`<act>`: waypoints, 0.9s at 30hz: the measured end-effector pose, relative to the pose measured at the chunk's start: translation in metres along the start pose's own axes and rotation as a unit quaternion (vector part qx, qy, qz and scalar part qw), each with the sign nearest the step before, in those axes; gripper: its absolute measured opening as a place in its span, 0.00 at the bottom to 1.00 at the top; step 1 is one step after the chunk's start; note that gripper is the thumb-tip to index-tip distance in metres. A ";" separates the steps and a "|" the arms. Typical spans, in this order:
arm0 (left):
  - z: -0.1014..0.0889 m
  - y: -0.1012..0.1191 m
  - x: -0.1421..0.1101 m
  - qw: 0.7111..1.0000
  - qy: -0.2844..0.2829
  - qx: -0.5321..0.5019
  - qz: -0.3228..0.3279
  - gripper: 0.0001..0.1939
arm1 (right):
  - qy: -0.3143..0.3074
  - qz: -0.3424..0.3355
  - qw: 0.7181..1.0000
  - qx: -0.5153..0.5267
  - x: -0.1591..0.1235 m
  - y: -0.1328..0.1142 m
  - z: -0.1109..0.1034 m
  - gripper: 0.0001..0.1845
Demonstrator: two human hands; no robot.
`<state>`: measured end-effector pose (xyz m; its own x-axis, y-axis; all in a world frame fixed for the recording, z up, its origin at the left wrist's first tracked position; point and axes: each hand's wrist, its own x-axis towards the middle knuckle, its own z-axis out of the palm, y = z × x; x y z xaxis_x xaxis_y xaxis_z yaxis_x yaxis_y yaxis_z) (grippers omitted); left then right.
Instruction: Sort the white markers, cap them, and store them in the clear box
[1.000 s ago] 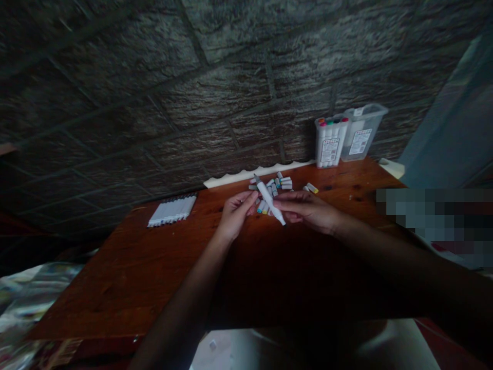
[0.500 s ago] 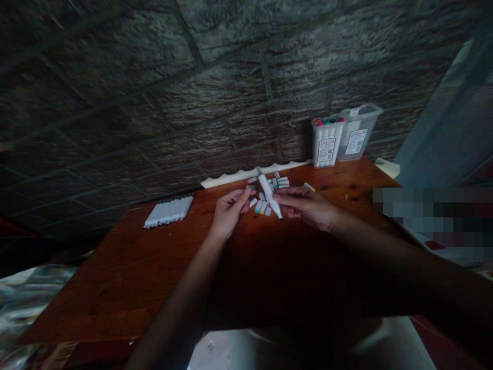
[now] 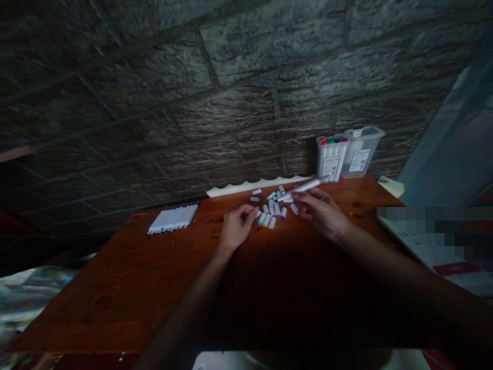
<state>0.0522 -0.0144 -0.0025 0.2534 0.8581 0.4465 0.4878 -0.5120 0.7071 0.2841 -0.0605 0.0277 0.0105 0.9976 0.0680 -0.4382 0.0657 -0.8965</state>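
Observation:
In the head view my right hand (image 3: 321, 211) grips a white marker (image 3: 304, 189) between thumb and fingers. The marker tilts up toward the right, its lower left end over the pile of loose marker caps (image 3: 271, 207). My left hand (image 3: 238, 225) is at the left side of this pile, thumb and forefinger pinched on a small white marker cap (image 3: 258, 213). Several caps show coloured ends: teal, yellow, purple and green. A row of white markers (image 3: 174, 218) lies side by side on the table, left of my left hand.
A clear case full of markers (image 3: 329, 160) stands at the back right of the wooden table (image 3: 127, 288), beside a clear plastic case (image 3: 361, 154) with a label. A white scalloped strip (image 3: 246, 187) runs along the stone-patterned wall (image 3: 246, 103).
My right hand has swung the marker from pointing up-left to pointing up-right and drawn it away from my left hand. My left hand has come down beside the caps. The view has shifted slightly.

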 end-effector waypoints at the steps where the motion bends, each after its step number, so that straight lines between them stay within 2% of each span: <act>1: 0.000 0.001 0.000 1.000 -0.002 0.015 0.004 0.14 | -0.002 -0.002 1.000 0.007 -0.001 -0.002 0.001 0.17; 5: -0.004 0.001 0.000 0.998 0.029 0.061 0.003 0.20 | -0.039 -0.007 0.999 0.021 -0.004 -0.005 0.003 0.18; 9: -0.006 -0.002 0.002 0.997 0.062 0.035 -0.010 0.16 | -0.074 0.003 0.996 0.055 -0.007 -0.004 0.003 0.20; 12: -0.005 -0.003 0.002 0.998 0.050 0.028 -0.013 0.12 | -0.080 0.007 0.994 0.069 -0.008 -0.004 0.004 0.21; 15: -0.004 -0.002 0.002 0.998 0.037 0.055 -0.015 0.13 | -0.083 0.003 0.994 0.073 -0.007 -0.003 0.003 0.22; 21: -0.006 0.000 0.002 0.996 0.053 0.075 -0.013 0.14 | -0.101 0.003 0.989 0.105 -0.007 -0.001 0.001 0.23; 27: -0.005 0.001 0.002 0.995 0.052 0.079 -0.015 0.14 | -0.091 0.003 0.991 0.095 -0.009 -0.004 0.003 0.23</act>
<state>0.0488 -0.0130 0.0022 0.1526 0.8602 0.4867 0.6207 -0.4666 0.6301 0.2830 -0.0697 0.0320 -0.1480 0.9766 0.1563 -0.5999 0.0369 -0.7992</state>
